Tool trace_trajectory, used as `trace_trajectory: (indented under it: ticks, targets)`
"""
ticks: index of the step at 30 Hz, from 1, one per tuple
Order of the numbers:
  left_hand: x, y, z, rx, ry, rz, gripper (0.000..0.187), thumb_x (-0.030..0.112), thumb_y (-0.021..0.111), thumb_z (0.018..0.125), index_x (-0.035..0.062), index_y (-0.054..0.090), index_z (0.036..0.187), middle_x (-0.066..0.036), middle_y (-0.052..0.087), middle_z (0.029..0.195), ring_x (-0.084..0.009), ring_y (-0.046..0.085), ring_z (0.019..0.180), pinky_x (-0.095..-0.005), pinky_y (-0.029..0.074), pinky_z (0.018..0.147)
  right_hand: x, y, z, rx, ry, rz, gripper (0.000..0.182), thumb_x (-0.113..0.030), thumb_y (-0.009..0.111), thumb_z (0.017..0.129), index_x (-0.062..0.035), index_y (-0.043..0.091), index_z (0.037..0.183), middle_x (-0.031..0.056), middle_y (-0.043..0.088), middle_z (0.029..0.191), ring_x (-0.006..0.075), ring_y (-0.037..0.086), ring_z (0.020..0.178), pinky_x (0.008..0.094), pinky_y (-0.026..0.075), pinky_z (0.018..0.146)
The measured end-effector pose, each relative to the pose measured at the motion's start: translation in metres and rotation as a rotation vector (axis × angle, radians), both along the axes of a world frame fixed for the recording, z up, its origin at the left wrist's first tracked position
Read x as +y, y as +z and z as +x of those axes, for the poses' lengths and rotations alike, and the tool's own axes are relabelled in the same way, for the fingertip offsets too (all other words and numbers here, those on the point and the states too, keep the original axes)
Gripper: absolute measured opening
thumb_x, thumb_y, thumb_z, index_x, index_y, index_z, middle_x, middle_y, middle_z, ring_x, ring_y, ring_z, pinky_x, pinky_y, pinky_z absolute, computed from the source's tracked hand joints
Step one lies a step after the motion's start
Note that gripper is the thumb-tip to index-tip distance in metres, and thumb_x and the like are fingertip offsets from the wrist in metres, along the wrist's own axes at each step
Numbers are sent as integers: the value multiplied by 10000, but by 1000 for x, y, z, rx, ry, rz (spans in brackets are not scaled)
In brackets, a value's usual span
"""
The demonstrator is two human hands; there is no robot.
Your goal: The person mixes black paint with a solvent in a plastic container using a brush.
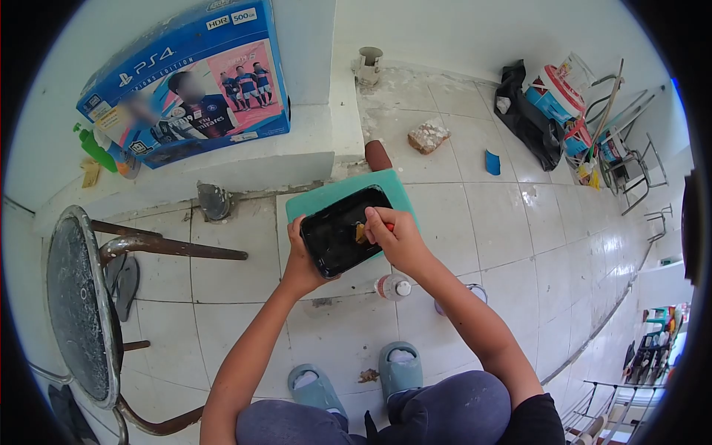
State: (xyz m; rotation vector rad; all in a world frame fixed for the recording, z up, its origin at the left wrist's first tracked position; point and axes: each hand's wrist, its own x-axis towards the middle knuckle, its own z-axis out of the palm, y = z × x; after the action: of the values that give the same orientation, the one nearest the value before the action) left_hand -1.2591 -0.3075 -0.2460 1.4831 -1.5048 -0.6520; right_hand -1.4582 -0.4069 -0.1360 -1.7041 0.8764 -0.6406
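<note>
A black rectangular tray [334, 248] is tilted over a turquoise stool top [404, 194]. My left hand [302, 259] grips the tray's left edge, with the fingers partly under it. Over the tray's right side, my right hand [393, 236] is closed round a small brush with a red handle; its yellowish bristles [361, 233] point into the tray. A clear bottle with a white cap [393, 287] stands on the floor just below the stool, and a round container [476, 293] is partly hidden behind my right forearm.
A round stool [81, 304] lies on its side at the left. On the ledge sits a blue PS4 box [185, 81]. A stone chunk [428, 136] and a blue piece [492, 162] lie on the tiles. Buckets [556, 93] and a black bag [530, 122] are at the upper right.
</note>
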Motion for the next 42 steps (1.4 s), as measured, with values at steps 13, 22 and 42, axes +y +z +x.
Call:
trace_trajectory:
  ticks: [13, 22, 42]
  targets:
    - [-1, 2, 0, -41, -3, 29, 1382, 206, 964, 481, 53, 30, 1489, -195, 182, 1440, -380, 253, 1371, -445, 331, 1191, -15, 31, -5, -13, -139, -26, 535, -325, 536, 1067, 22, 545, 660, 30, 516, 551, 102, 470, 511, 299, 407, 501]
    - [0, 3, 1, -100, -16, -20, 1347, 215, 957, 495, 46, 64, 1489, -213, 167, 1450, -387, 238, 1373, -450, 312, 1196, -38, 17, -25, -102, -219, 13, 654, -442, 471, 1080, -56, 442, 553, 41, 470, 526, 99, 409, 491, 268, 327, 489]
    - [0, -2, 0, -61, -6, -20, 1353, 207, 961, 492, 65, 57, 1489, -187, 228, 1442, -381, 269, 1362, -459, 342, 1171, -10, -23, 21, -321, 87, 202, 644, -475, 407, 1090, -68, 388, 591, 87, 545, 635, 132, 467, 570, 279, 385, 560]
